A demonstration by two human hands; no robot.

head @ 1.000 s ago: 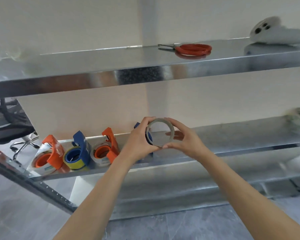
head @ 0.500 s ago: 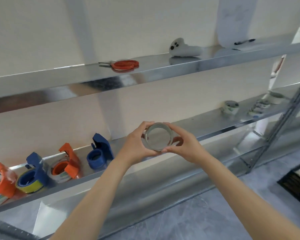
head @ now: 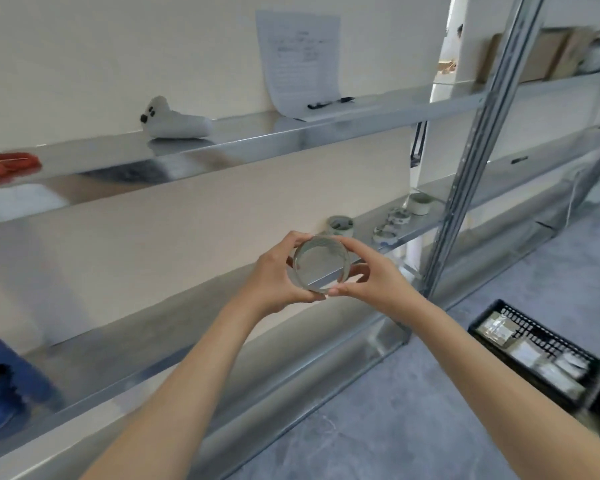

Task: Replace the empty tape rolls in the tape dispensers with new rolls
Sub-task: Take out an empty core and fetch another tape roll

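While my left hand (head: 274,277) and right hand (head: 373,284) pinch the empty roll (head: 343,266) by its rim before the lower shelf (head: 153,341) front edge, I judge it feather-light, thin-walled, crushable, best held gently.

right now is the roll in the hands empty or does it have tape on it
Empty, it looks: the roll is only a thin bare ring, and the shelf shows through its wide middle.
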